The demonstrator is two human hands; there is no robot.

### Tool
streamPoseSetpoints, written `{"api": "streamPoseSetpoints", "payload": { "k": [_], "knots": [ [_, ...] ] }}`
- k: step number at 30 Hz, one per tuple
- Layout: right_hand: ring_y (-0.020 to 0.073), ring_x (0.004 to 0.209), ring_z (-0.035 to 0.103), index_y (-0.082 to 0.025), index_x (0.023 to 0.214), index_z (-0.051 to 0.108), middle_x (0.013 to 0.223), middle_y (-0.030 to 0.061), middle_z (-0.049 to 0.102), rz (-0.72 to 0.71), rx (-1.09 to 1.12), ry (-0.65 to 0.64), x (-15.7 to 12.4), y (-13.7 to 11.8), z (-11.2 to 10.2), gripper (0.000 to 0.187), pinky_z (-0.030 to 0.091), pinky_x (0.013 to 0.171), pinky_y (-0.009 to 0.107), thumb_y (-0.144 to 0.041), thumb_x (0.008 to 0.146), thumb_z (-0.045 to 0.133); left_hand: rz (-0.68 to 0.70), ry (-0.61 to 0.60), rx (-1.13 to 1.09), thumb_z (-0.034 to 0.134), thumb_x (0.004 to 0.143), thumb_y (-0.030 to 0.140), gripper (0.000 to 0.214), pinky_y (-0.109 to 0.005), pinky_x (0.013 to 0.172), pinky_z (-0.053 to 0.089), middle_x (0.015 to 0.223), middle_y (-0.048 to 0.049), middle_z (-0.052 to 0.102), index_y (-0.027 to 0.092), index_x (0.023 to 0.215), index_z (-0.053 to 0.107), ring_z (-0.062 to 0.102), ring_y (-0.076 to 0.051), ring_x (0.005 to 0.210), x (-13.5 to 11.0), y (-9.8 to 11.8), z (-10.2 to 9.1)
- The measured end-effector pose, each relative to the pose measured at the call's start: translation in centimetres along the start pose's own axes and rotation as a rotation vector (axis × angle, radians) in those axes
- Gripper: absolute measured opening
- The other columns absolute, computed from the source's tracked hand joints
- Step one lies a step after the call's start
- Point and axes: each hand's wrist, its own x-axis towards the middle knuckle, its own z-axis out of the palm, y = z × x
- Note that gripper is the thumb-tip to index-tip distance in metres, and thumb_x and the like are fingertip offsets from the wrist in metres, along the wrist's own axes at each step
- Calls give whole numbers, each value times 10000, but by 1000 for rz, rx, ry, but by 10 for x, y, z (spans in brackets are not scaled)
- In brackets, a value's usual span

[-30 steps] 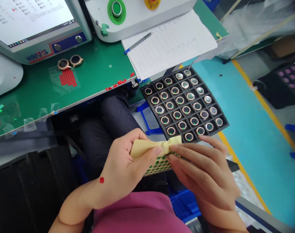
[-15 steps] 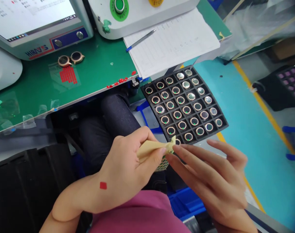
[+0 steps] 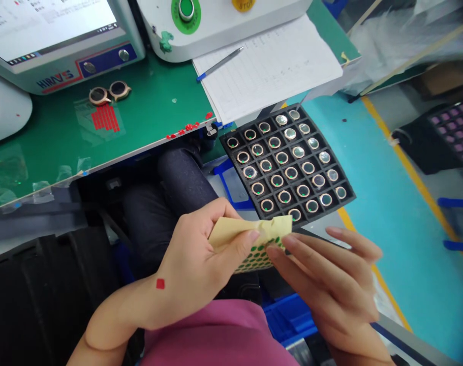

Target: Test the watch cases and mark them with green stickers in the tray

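Note:
My left hand [image 3: 204, 254] grips a pale yellow sticker sheet [image 3: 250, 231] between thumb and fingers. Rows of green dots cover its lower face, and the upper backing strip is bare. At the sheet's right edge, the thumb and index finger of my right hand [image 3: 330, 279] pinch around the dots; its other fingers are spread. Whether a loose dot is between those fingertips I cannot tell. Just beyond the hands lies a black compartment tray [image 3: 271, 217] of round watch cases, many marked with a small green dot. A red square sticker [image 3: 160, 283] is on my left wrist.
The green workbench [image 3: 151, 96] holds two watch cases [image 3: 109, 93], red sticker strips [image 3: 105, 119], a pen [image 3: 219, 64] on papers [image 3: 273, 76], and a white machine [image 3: 223, 25] with a green button. A monitor [image 3: 63, 35] stands at left. Another tray [image 3: 454, 129] sits at far right.
The sheet's right end, folded and bunched before, is now spread flatter, showing more green dots. My right fingers have shifted slightly to the right along its edge.

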Motion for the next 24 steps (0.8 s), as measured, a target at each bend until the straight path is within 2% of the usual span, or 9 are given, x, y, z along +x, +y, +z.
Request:
{"api": "streamPoseSetpoints", "payload": {
  "k": [2, 4, 6, 8, 10, 12, 15, 18, 24],
  "knots": [
    [168, 868, 676, -256, 1038, 692, 1007, -7, 717, -9, 14, 170, 2, 4, 12, 395, 507, 959, 368, -68, 703, 786, 39, 120, -25, 643, 826, 297, 283, -145, 343, 258, 474, 71, 422, 190, 627, 472, 339, -48, 400, -1, -2, 3],
    [222, 982, 665, -220, 1222, 598, 1104, 64, 688, 169, 197, 323, 4, 8, 25, 527, 537, 924, 408, -151, 732, 776, 71, 285, -59, 656, 823, 312, 284, -149, 346, 303, 477, 62, 473, 194, 631, 482, 382, -55, 394, -2, -6, 7],
    [242, 1032, 663, -185, 1330, 497, 1129, 110, 679, 372, 454, 296, 7, 11, 34, 567, 574, 845, 394, -199, 802, 703, 103, 416, -82, 678, 813, 317, 279, -149, 366, 350, 503, 53, 521, 196, 640, 496, 431, -63, 415, -3, -11, 11],
    [208, 957, 691, -187, 1292, 515, 1052, 93, 706, 477, 614, 132, 9, 15, 36, 459, 588, 777, 333, -162, 848, 628, 130, 450, -95, 698, 800, 293, 262, -144, 383, 375, 513, 54, 539, 194, 643, 514, 461, -64, 429, -4, -16, 14],
    [165, 838, 697, -206, 1174, 580, 957, 51, 719, 469, 625, 31, 13, 22, 30, 344, 579, 705, 271, -110, 844, 604, 136, 390, -143, 705, 792, 259, 200, -147, 414, 424, 532, 48, 586, 192, 679, 554, 523, -74, 444, -4, -19, 12],
    [146, 775, 679, -216, 1058, 621, 898, 26, 716, 379, 531, -20, 22, 30, 18, 272, 560, 685, 257, -74, 828, 588, 103, 218, -242, 709, 785, 248, 106, -186, 505, 522, 630, 6, 689, 187, 792, 623, 645, -122, 538, -3, -19, 7],
    [131, 701, 649, -228, 977, 632, 807, -9, 707, 162, 345, -175, 44, 42, -2, 270, 536, 775, 317, -44, 809, 529, 4, -60, -329, 772, 723, 249, 232, -240, 608, 586, 771, -61, 763, 170, 924, 689, 728, -191, 679, 1, -16, -1],
    [112, 624, 614, -238, 1001, 621, 776, -30, 697, -7, 236, -315, 66, 44, -15, 319, 519, 850, 369, -38, 798, 478, -68, -65, -273, 803, 684, 202, 121, -183, 522, 548, 680, -37, 751, 166, 758, 714, 701, -149, 573, 5, -14, -2],
    [223, 964, 664, -267, 990, 632, 1042, 40, 692, 150, -13, 125, 68, 4, -13, 207, 527, 912, 434, -127, 841, 599, 85, 296, -254, 743, 765, 277, 179, -213, 538, 574, 612, 7, 705, 180, 662, 633, 689, -142, 575, 0, -21, 13]
  ]
}}
